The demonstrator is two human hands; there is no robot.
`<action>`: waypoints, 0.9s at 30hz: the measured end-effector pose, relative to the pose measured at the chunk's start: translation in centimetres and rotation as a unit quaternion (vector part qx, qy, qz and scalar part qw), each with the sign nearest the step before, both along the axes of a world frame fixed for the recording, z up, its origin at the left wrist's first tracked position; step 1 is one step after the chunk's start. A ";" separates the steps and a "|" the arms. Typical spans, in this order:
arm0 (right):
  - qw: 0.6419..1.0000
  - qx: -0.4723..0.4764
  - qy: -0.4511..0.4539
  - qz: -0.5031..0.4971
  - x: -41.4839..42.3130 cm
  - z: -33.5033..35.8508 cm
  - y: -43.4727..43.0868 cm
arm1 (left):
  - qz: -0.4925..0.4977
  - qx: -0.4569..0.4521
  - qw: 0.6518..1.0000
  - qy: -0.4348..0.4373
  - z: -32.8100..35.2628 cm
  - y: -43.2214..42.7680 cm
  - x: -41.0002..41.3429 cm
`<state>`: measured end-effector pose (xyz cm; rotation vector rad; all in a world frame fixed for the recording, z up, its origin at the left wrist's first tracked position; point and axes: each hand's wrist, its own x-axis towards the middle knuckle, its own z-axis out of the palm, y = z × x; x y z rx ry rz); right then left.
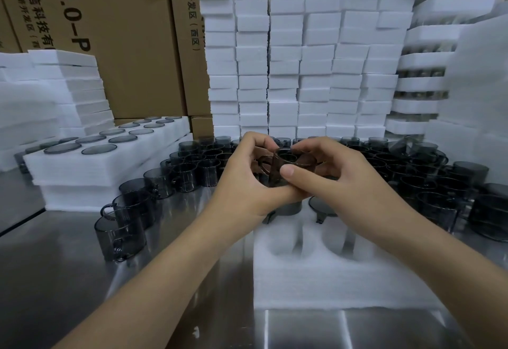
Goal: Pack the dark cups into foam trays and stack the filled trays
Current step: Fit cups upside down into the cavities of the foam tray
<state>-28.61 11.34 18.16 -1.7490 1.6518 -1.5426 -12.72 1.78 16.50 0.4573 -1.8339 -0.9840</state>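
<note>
Currently | dark handled cup (286, 157) is being gripped by left hand (243, 175) and right hand (332, 175), fingers curled round it | being held above foam tray (316, 285)

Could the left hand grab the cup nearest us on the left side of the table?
Probably yes: only bare table lies between the left hand and that front cup. But it and the right hand are gripping a dark cup, so it would have to let go first.
</note>
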 end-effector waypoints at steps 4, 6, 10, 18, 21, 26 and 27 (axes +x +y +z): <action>0.998 -0.007 -0.069 0.009 -0.6 0.1 -0.3 | -0.041 0.030 0.999 -0.008 0.2 0.1 0.2; 0.995 0.003 -0.100 0.018 -1.0 0.2 -0.5 | -0.044 0.024 0.999 -0.019 0.4 0.1 0.4; 0.994 0.048 -0.090 0.030 -1.3 0.1 -0.7 | -0.018 -0.004 1.000 -0.010 0.4 0.3 0.2; 0.997 0.023 -0.076 0.006 -1.0 0.4 -0.2 | -0.009 -0.012 1.000 -0.005 0.4 0.6 0.1; 0.996 0.015 -0.082 0.012 -1.2 0.6 -0.2 | -0.038 0.088 0.994 0.049 0.8 0.6 0.2; 0.993 -0.010 -0.109 0.031 -1.3 0.9 -0.1 | -0.090 0.234 0.963 0.100 1.7 0.3 0.4; 0.993 -0.014 -0.107 0.039 -1.3 0.9 0.0 | -0.103 0.249 0.957 0.108 1.9 0.2 0.5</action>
